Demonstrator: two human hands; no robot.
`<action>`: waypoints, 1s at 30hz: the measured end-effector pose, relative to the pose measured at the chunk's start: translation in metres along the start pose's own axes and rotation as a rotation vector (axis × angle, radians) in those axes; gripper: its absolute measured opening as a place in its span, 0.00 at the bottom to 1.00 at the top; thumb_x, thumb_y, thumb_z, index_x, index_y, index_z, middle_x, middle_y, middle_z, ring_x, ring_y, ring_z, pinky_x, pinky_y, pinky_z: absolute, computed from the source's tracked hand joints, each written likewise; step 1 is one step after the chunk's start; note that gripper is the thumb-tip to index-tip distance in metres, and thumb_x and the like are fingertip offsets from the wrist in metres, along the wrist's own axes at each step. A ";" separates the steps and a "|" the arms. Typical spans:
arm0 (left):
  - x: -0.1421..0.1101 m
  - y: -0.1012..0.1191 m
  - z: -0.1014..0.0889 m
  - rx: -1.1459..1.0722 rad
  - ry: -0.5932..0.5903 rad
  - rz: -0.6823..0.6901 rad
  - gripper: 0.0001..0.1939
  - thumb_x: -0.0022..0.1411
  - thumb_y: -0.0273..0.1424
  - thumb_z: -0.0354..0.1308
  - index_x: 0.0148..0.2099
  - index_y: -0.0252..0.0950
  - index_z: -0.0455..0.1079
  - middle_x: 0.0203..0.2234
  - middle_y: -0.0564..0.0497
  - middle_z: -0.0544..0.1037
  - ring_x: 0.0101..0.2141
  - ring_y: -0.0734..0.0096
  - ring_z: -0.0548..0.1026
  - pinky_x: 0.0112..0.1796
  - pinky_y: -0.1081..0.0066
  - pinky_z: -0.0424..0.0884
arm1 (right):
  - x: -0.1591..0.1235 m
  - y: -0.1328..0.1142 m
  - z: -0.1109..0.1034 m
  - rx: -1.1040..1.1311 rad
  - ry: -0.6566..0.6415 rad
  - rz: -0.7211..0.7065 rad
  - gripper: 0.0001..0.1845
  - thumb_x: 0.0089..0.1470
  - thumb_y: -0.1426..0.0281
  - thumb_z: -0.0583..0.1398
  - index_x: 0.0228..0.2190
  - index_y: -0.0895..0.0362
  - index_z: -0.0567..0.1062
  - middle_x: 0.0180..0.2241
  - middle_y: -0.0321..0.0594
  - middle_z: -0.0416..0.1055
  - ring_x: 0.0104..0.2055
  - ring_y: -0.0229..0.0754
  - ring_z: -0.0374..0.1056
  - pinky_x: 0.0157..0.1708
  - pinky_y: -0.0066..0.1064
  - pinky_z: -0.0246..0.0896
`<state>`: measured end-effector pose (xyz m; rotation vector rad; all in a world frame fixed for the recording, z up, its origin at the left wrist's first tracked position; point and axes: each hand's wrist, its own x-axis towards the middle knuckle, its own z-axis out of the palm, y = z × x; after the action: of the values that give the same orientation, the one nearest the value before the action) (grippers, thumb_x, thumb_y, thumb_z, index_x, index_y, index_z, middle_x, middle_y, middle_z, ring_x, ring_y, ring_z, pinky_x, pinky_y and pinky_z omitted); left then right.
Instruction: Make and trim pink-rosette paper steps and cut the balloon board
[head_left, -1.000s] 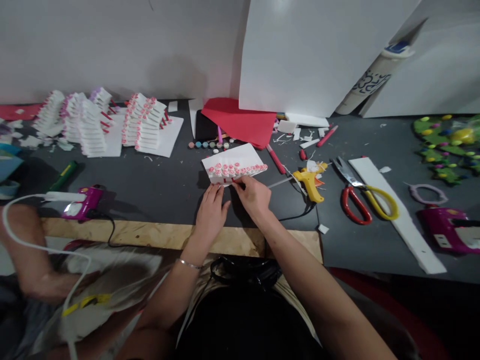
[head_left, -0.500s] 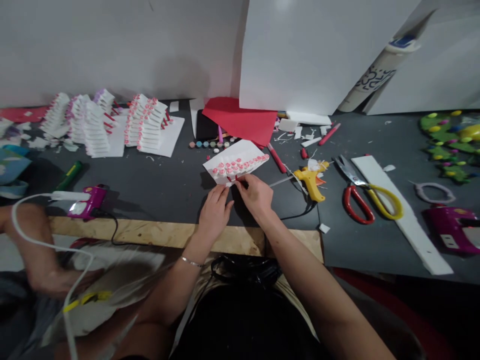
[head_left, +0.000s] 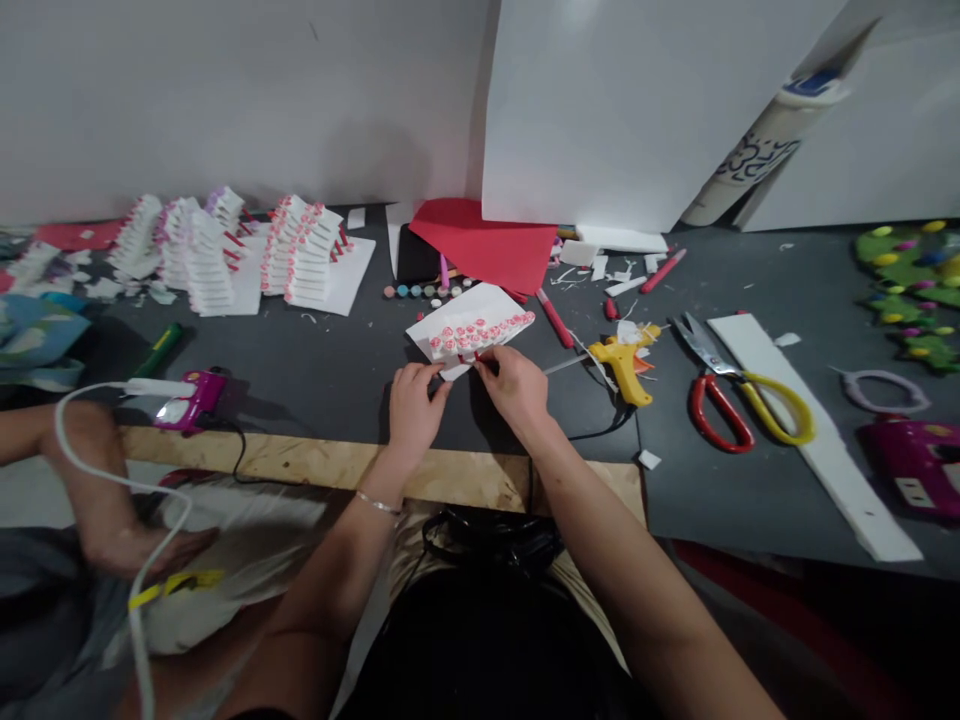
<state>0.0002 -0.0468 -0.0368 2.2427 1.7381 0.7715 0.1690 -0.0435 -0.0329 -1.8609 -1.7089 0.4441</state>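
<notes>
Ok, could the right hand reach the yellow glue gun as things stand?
Likely yes: the right hand sits close to the yellow glue gun, only a thin white strip between.

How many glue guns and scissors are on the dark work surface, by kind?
Yellow glue gun: 1
Magenta glue gun, a second one at the right edge: 2
Scissors with red and yellow handles: 1
Total: 4

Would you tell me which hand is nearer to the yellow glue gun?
Right: the right hand is left of the glue gun, apart; the left hand is farther left.
</notes>
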 end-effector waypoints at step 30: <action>0.036 0.036 0.007 0.128 -0.121 -0.350 0.12 0.64 0.39 0.59 0.44 0.41 0.80 0.46 0.45 0.81 0.49 0.54 0.74 0.46 0.58 0.60 | 0.001 -0.001 -0.004 -0.047 -0.090 -0.016 0.11 0.64 0.64 0.54 0.40 0.54 0.75 0.43 0.41 0.76 0.38 0.42 0.70 0.27 0.30 0.48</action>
<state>0.0404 -0.0222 -0.0158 1.9289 2.0883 0.4516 0.1709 -0.0429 -0.0295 -1.8849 -1.8065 0.4916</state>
